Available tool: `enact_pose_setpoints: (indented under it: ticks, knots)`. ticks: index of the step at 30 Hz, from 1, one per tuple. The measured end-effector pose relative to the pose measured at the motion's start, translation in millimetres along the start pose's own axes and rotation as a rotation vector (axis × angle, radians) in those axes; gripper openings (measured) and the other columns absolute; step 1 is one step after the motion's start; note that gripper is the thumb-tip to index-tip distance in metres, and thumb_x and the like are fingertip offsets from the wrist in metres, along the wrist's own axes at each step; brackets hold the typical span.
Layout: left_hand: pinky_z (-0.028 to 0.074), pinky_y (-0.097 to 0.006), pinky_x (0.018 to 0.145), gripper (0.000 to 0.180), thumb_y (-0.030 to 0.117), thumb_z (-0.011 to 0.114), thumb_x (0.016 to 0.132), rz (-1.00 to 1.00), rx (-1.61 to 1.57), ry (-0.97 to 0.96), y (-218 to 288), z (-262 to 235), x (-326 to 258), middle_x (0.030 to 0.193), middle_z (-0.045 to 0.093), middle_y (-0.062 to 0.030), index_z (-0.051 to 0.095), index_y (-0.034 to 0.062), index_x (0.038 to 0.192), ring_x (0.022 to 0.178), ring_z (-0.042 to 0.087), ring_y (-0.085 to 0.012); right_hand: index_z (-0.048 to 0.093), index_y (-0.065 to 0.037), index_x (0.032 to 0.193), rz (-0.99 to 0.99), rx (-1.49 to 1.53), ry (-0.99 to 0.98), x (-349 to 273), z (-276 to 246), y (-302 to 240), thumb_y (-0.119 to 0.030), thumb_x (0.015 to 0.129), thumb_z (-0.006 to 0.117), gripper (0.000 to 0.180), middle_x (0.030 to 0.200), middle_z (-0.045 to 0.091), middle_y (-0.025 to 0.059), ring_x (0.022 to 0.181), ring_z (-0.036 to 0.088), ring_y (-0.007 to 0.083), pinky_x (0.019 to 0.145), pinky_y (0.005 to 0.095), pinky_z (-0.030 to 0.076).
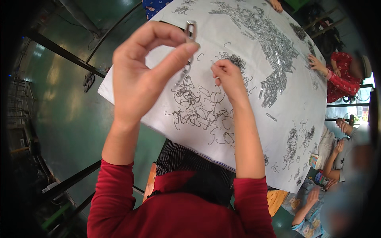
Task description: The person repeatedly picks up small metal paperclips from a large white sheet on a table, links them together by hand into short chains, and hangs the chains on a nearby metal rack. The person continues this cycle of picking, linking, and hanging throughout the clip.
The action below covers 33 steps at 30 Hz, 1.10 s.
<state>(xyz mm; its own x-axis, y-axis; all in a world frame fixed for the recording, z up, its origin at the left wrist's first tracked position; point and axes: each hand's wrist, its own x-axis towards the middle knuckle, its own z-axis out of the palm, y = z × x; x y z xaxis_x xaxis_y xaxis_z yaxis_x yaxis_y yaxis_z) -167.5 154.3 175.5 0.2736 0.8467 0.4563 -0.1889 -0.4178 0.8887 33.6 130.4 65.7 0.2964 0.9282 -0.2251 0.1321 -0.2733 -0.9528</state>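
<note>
One shiny silver metal link [194, 28] sits pinched in your left hand [137, 83]; right hand [229, 76] curled, can't tell around what. Leave that link's end clear imo.

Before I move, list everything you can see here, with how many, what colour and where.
White-covered table: one, white, centre
Long metal pieces: too many to count, silver, heaped toward the table's far right
Loose wire hooks: many, dark, nearest the wearer
Hook pile: one, dark, just beyond the right grip
Hook clusters: several, dark, right edge
Other people: at least four, red, grey and blue clothing, around the table
Sandals: apparently a pair, dark, floor at left
Floor: one, green, left
Left grip: one, bare, raised, pinching a silvery metal link
Right grip: one, bare, over the table, contents unclear
Sleeves: two, red, lower edge
</note>
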Motion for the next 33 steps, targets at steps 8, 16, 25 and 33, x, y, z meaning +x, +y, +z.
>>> enact_pose_setpoints:
  ticks: [8,16,25,33]
  knots:
    - [0.048,-0.025,0.075,0.015,0.008,0.073,0.077,0.073,0.068,-0.149,20,65,-30,0.078,0.067,-0.0053,0.063,-0.0012,0.082,0.078,0.062,-0.0113,0.049,0.001,0.104,-0.504,0.506,0.219,-145,-35,-114,0.000,0.083,0.066,0.027,0.086,0.061,0.0108,0.068,0.059,0.0115,0.051,0.0199,0.044]
    - [0.046,-0.034,0.072,0.011,0.007,0.071,0.075,0.255,0.137,-0.286,40,133,-72,0.077,0.066,-0.0058,0.062,0.0042,0.079,0.074,0.063,-0.0246,0.047,0.002,0.102,-0.651,0.462,0.497,-212,-73,-101,0.005,0.082,0.065,0.027,0.090,0.061,0.0137,0.073,0.063,0.0151,0.063,0.0259,0.056]
    - [0.050,-0.032,0.077,0.019,0.015,0.062,0.088,0.089,0.090,-0.502,-50,220,-87,0.096,0.069,-0.0129,0.068,0.0035,0.102,0.087,0.066,-0.0250,0.047,0.001,0.103,-0.715,0.445,0.732,-306,-113,-76,0.010,0.080,0.064,0.030,0.089,0.062,0.0131,0.070,0.063,0.0158,0.063,0.0262,0.055]
    - [0.052,-0.039,0.076,0.014,0.013,0.064,0.080,0.388,0.765,-0.758,-194,302,-103,0.093,0.068,-0.0125,0.070,0.0075,0.091,0.081,0.064,-0.0308,0.045,-0.002,0.102,-0.650,0.313,0.929,-375,-114,-40,0.012,0.081,0.062,0.031,0.087,0.060,0.0142,0.068,0.061,0.0172,0.061,0.0269,0.053]
